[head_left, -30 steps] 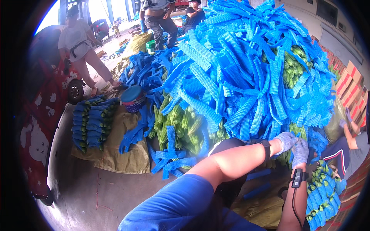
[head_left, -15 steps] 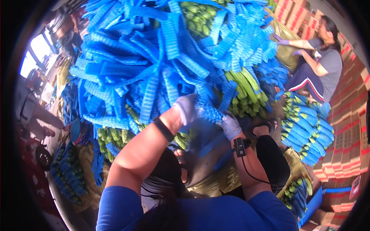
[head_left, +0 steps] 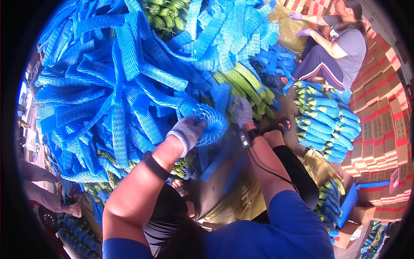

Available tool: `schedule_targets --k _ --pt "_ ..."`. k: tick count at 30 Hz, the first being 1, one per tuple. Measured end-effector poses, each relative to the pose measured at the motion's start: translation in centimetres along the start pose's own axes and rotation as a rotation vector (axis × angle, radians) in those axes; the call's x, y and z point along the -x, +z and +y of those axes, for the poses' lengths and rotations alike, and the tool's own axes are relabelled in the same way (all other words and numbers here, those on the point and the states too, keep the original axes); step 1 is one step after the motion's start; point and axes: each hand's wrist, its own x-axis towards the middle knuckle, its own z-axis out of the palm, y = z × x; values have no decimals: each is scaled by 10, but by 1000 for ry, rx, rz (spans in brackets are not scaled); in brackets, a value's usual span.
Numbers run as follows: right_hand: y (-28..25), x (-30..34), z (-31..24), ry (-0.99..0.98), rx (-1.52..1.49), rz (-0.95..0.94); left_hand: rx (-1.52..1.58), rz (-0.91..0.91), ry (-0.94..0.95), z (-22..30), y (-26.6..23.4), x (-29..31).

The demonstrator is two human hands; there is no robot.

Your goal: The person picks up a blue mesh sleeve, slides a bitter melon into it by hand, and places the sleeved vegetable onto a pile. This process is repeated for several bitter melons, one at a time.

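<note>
Head view: the left hand [head_left: 186,133], in a pale greyish-lavender glove, is clamped on a blue foam-net sleeve [head_left: 212,127] beside the near edge of a large heap of flat blue sleeves [head_left: 125,86]. Unlike the flat strips in the heap, this sleeve spreads into a wide, rounded flare, its fine ribs fanning outward and its mesh showing as small cells; the blue is bright and somewhat translucent. The right hand [head_left: 243,113], gloved alike, is apart from the left and reaches to the near end of the green gourds [head_left: 248,88], bunched at the heap's right edge; I cannot tell whether its fingers grip one. Those gourds are long, slim and ridged lengthwise, light green with darker tones, and lie side by side. More green gourds [head_left: 166,15] show through a gap at the heap's far edge. To the right, sleeved gourds [head_left: 327,123] lie in rows, green ends protruding from blue netting, near a seated person [head_left: 351,49] in a grey top and stacked cartons [head_left: 384,125].
</note>
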Motion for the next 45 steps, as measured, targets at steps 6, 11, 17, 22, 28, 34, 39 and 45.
schedule_targets --k 6,11,17,22,28,34,39,45 --pt "45 -37 -64 -120 972 126 -563 110 218 -66 -21 5" --pt "88 -26 -129 218 985 -194 -274 378 -88 -75 -42 6" --pt "1 11 -21 491 72 -511 -1123 185 252 -36 -36 -40" --pt "24 143 -86 762 -638 -468 -1005 -127 475 -16 -49 -16" --pt "-50 187 -138 535 -619 -376 -877 -238 809 82 117 66" --pt "-76 190 -162 475 -83 -197 -477 -149 893 94 185 83" --pt "-76 203 -188 536 -105 -183 -364 -268 765 88 206 97" --pt "-74 219 -174 442 36 -43 -395 -217 636 91 227 110"
